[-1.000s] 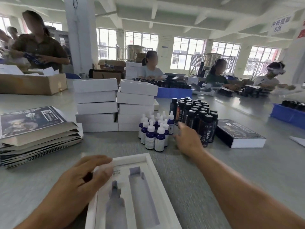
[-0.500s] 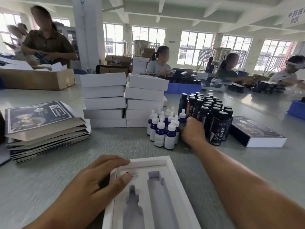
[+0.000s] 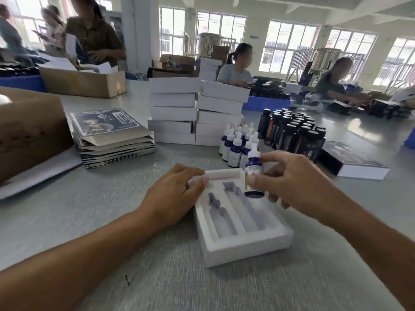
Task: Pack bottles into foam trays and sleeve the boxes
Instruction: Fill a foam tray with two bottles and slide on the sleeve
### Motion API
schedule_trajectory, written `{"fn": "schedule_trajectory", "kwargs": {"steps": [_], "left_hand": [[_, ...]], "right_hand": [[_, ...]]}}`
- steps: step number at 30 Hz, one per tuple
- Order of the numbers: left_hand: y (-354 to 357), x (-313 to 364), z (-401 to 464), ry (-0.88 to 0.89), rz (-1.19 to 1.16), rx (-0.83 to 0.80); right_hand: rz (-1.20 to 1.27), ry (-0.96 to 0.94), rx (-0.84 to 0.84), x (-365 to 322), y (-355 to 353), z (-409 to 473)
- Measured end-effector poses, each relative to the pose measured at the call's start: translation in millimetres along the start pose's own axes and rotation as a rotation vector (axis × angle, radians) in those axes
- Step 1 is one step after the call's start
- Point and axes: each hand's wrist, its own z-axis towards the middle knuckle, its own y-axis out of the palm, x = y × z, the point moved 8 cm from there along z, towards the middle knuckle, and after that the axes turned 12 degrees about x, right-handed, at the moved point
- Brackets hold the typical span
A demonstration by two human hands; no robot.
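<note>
The right hand (image 3: 298, 187) grasps a dropper bottle (image 3: 253, 173) upright (thumb in front, fingers curled behind) above the far end of the foam tray (image 3: 244, 243), whose two shaped recesses hold nothing. The left hand (image 3: 173, 198) rests with fingers extended on the tray's far-left corner. More dropper bottles (image 3: 235, 144) stand just beyond on the table (image 3: 157, 277), beside dark bottles (image 3: 292, 133) and stacked white boxes (image 3: 195, 113).

Grey table (image 3: 112, 209) w/ foam tray (image 3: 247, 245), boxes (image 3: 173, 113)
</note>
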Motion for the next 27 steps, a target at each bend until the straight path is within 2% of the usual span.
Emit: {"fn": "schedule_trajectory", "kwargs": {"steps": [5,10,27], "left_hand": [[8.2,6.7,4.2,-0.068,0.033,0.027],[5.1,5.2,0.5,-0.08,-0.016,0.092],[3.3,2.0,1.2,-0.062,-0.041,0.106]], "right_hand": [[-0.22,-0.091,-0.023,-15.4,38.2,-17.9],[-0.334,-0.189,-0.022,-17.3,44.9,-27.5],[-0.387,-0.184,-0.223,-21.2,52.0,-28.9]]}}
